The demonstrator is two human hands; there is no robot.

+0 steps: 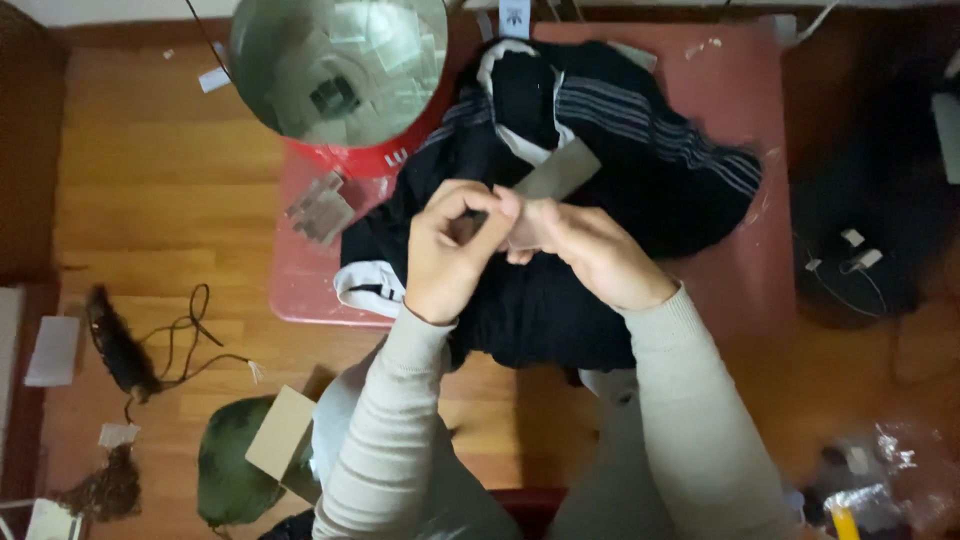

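Note:
A black garment (600, 180) with grey stripes and white trim lies heaped on a small red table (740, 90). Both of my hands meet above its middle. My left hand (450, 250) pinches the near end of a grey paper tag (560, 172) between thumb and fingers. My right hand (590, 250) holds the same tag from the right side. The tag sticks up and away from my fingers toward the garment's collar. Cream ribbed sleeves cover both my forearms.
A round metal bowl (340, 65) with small plastic packets in it stands at the table's back left. More small clear packets (320, 208) lie on the table's left. On the wooden floor: a dark cord (185, 335), a cardboard piece (280, 432), a green object (228, 470), plastic bags (880, 475).

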